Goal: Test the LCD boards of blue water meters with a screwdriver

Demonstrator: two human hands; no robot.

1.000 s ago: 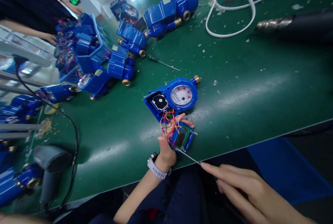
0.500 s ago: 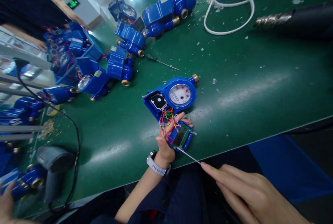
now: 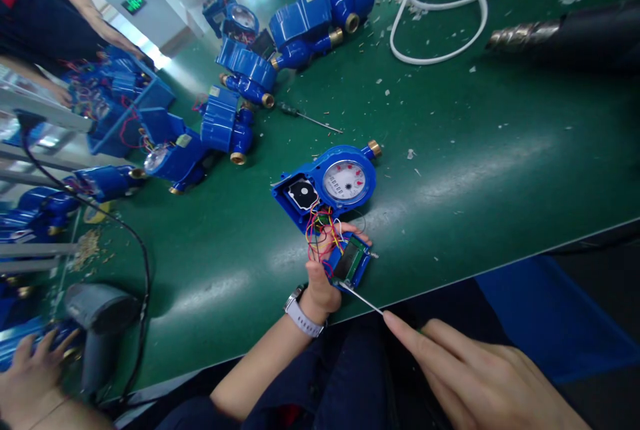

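My left hand (image 3: 320,277), with a watch at the wrist, holds a small blue housing with a green circuit board (image 3: 351,262) near the table's front edge. Red, yellow, black and white wires (image 3: 320,227) join it to a blue water meter (image 3: 349,182), which lies on the table with its dial up and its square compartment open. My right hand (image 3: 460,367) grips a screwdriver whose thin shaft (image 3: 364,299) shows; the handle is hidden in the fingers. Its tip touches the lower left corner of the housing.
Several blue meters (image 3: 220,120) and a loose screwdriver (image 3: 310,121) lie behind. A white cable (image 3: 435,60) and heat gun (image 3: 530,35) are at right. At left are a scanner (image 3: 103,307), a blue crate (image 3: 145,107) and other people's hands (image 3: 37,373).
At the lower left, another person's hand has come further into view over a blue meter. The person at the upper left has shifted left with the crate. My hands have barely moved.
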